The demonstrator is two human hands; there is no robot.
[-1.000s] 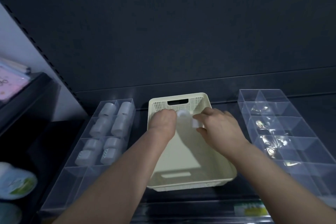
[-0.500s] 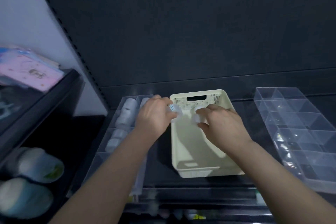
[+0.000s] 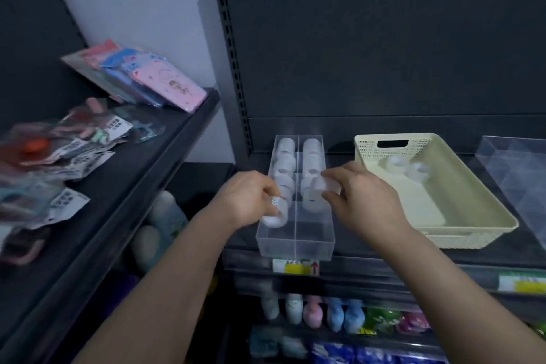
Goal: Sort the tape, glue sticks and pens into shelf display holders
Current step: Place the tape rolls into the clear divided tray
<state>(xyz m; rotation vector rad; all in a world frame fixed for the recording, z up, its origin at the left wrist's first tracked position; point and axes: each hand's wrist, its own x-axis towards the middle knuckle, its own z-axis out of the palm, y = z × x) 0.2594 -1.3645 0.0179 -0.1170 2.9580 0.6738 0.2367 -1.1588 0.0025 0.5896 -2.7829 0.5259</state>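
The dotted white tape roll (image 3: 276,211), pinched in the curled fingers of the left hand (image 3: 245,201), and the translucent white tape roll (image 3: 315,196), pinched between thumb and fingers of the right hand (image 3: 360,198), hang at the middle cells of the clear divided plastic holder (image 3: 295,245) at frame centre. Released on edge, either may roll into the vacant front cells or knock the packed rows askew. Compared with half a second earlier, both hands are no longer over the far end of the cream perforated plastic basket (image 3: 466,236), which now sits at centre right.
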